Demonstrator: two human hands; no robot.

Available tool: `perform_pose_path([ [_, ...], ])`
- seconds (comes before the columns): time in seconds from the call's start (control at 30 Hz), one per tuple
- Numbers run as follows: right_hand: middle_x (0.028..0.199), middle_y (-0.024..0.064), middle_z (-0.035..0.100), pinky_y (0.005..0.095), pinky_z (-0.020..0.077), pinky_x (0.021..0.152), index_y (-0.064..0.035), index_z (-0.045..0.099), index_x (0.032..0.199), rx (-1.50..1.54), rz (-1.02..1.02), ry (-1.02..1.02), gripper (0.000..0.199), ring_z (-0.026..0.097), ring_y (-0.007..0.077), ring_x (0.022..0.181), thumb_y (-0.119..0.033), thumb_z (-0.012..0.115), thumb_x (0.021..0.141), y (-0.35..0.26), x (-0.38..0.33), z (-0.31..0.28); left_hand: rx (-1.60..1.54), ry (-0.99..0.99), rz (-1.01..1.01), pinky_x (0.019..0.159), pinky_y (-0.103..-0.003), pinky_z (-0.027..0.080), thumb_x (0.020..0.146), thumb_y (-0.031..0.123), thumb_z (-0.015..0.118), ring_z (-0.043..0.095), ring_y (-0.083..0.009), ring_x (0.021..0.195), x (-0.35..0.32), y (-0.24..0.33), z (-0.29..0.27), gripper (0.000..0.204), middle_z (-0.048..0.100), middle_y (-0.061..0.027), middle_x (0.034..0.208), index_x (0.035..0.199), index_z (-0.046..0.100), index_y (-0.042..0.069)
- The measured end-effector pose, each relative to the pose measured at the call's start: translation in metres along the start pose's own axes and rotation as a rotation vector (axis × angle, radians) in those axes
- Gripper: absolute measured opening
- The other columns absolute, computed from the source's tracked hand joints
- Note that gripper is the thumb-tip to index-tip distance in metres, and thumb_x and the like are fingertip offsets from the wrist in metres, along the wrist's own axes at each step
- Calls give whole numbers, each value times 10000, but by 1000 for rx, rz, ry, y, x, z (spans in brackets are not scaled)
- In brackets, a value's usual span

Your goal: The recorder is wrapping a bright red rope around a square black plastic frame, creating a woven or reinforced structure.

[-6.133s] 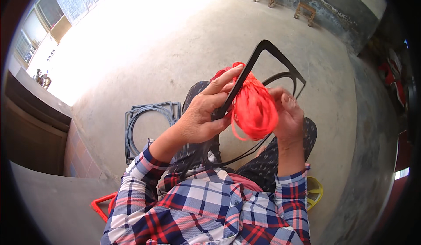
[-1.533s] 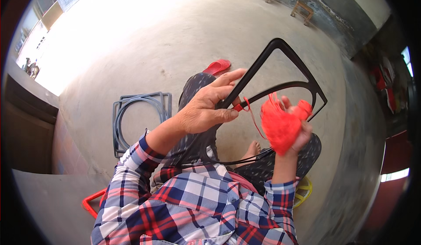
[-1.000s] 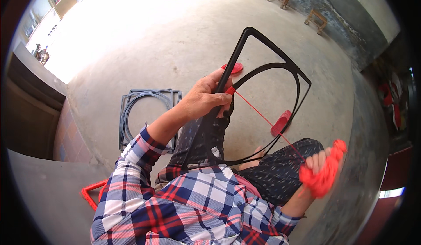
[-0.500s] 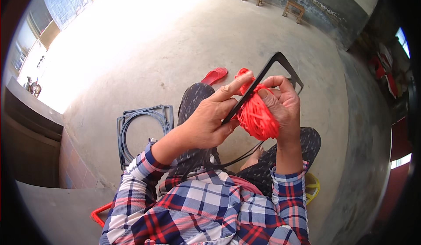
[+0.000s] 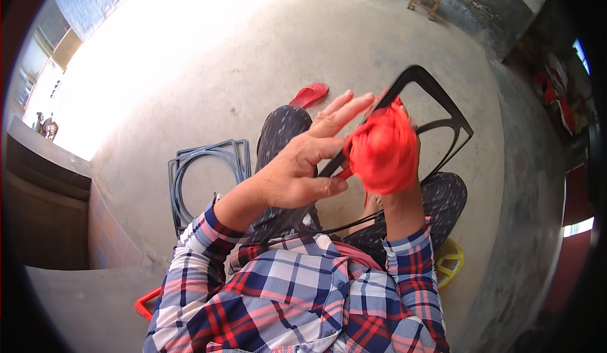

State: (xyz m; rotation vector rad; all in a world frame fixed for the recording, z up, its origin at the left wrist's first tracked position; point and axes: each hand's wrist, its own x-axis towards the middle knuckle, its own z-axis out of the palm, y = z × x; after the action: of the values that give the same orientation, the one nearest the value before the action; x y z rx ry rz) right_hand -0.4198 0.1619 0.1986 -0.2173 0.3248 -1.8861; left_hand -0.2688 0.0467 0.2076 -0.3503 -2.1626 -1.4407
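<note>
In front of me, at chest height, a bundle of red plastic cord (image 5: 384, 151) is wound into a ball. My right hand (image 5: 404, 196) is closed on it, its fingers mostly hidden behind the cord. A black frame (image 5: 436, 97) with angled corners and a curved inner bar stands tilted against the bundle, one side running between the cord and my left hand. Fingers stretched and apart, my left hand (image 5: 303, 163) lies beside that side, fingertips touching or close to it. Red strands meet the frame near the left thumb. Part of the frame drops toward my lap.
Grey-blue frames with round inner rings (image 5: 208, 179) lie stacked on the floor at left. A red slipper (image 5: 310, 94) is ahead of my knee. A yellow object (image 5: 450, 264) sits by my right hip, a red-orange one (image 5: 147, 304) at lower left. Wooden stools (image 5: 423, 2) stand far off.
My left fingers have spread off the frame side. My right hand has turned so the cord bundle now covers it, and the frame has shifted right.
</note>
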Motion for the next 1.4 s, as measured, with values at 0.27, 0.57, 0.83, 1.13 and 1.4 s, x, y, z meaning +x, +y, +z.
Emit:
perform_pose_path([
  [0.27,1308,91,593,546,471,945,-104,518,1327,-376,-373,327,459,578,287,1168,-385,508,965,-32,24,-70,46,63,-50,1176,-543,56,809,222,730,0,-409,1499,-8,-4,-1,204,126,-174,1625,826,619,52],
  [0.57,787,124,644,490,467,923,-53,447,999,-288,-199,-728,486,645,307,696,-513,586,920,-45,-58,-44,-372,246,-540,617,-254,483,903,72,643,607,-115,717,-21,-14,-14,219,649,-67,887,1105,572,23],
  [0.83,734,82,618,367,441,683,-69,446,978,-342,-220,-394,526,588,223,584,-594,483,957,-22,-99,-38,-414,263,-484,562,-256,490,897,31,617,601,-120,687,-23,-25,-24,321,607,-53,819,1190,485,45],
  [1.13,1373,209,507,554,354,1114,31,383,1415,-341,-237,-12,584,502,370,1275,-58,560,866,-57,-59,-66,-266,314,-550,574,-248,466,870,22,627,579,-86,676,-15,-11,-7,145,591,9,728,1002,566,27],
  [1.4,1003,152,698,245,524,808,26,474,1269,-973,-274,-58,356,665,132,927,-69,604,952,-44,-8,10,353,113,43,1046,-431,410,744,-23,595,483,-387,1271,13,5,6,207,251,-238,1558,948,624,-48],
])
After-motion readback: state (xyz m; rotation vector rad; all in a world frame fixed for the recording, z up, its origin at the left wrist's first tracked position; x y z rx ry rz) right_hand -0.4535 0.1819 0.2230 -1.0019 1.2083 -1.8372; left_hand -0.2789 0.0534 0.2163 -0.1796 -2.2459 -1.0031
